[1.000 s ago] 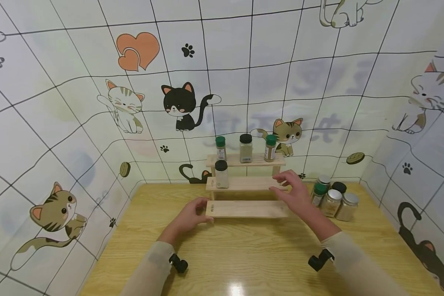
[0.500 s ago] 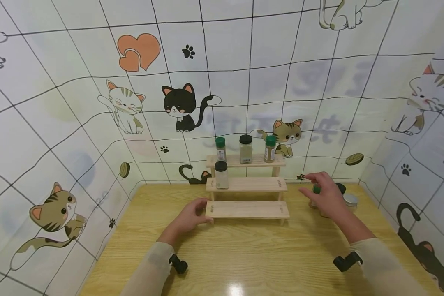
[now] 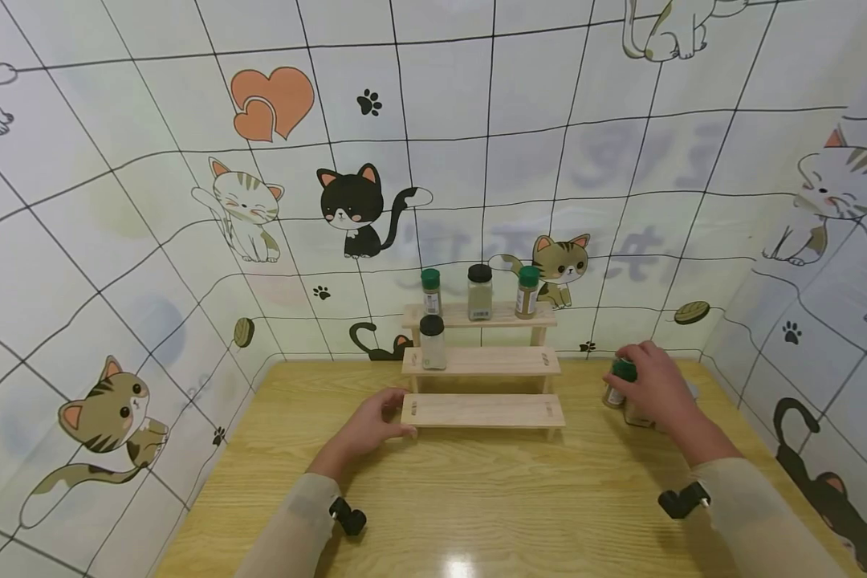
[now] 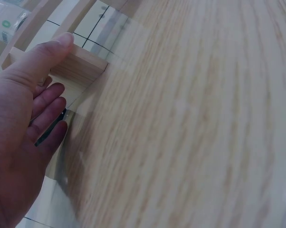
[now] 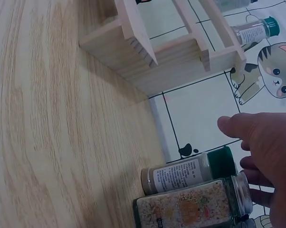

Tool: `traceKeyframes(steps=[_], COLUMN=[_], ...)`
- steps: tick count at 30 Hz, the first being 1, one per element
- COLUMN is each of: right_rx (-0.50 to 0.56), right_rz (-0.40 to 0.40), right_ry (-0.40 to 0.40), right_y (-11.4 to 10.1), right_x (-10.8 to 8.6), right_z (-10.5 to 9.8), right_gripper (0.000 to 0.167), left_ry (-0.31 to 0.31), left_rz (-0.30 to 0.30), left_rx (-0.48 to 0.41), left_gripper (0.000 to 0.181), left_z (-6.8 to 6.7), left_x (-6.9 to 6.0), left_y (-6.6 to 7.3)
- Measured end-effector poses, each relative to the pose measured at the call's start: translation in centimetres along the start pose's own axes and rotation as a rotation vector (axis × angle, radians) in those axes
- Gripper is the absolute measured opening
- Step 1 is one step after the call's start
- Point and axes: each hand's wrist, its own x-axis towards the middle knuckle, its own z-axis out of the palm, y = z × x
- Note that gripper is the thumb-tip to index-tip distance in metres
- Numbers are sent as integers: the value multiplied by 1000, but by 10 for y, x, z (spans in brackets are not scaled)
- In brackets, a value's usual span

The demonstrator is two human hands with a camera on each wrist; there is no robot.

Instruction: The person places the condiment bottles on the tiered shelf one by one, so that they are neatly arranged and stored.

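A three-tier wooden rack stands at the middle of the table. My left hand holds the left end of its lowest shelf, the thumb at the front corner and fingers behind. In the left wrist view the thumb lies against the wood; the other fingers are loosely bent. My right hand is over a group of spice jars on the right, nearest a green-capped spice jar. Its thumb stands apart from the green cap in the right wrist view. Beside that jar is a silver-lidded jar of coarse grains. Other jars are hidden behind the hand.
The top shelf carries a green-capped jar, a black-capped jar and another green-capped jar. A black-capped jar stands at the middle shelf's left end. Cat-printed cloth walls enclose the wooden table.
My right hand has moved right, away from the middle shelf's right end, and come down over the grouped jars at the green cap. The left hand has stayed at the rack.
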Motion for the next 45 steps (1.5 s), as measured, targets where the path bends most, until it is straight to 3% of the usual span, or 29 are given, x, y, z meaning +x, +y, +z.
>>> traceKeyframes(steps=[10,27,36,45], right_rx=[-109,-63,47,181], right_rz=[10,18,-4,-53], right_ry=[-70,-112,-55,68], right_y=[3,15,5,-11], right_x=[9,11,4,0], right_z=[-1,6,0,-9], right_gripper=[48,47,45,40], left_ry=[4,3,5,6], left_rz=[-4,1,-17,-18], left_rx=[9,23,13,21], left_gripper=[75,77,78,80], left_z=[1,0,0,0], left_x=[1,2,0,-1], left_y=[1,2,2,3])
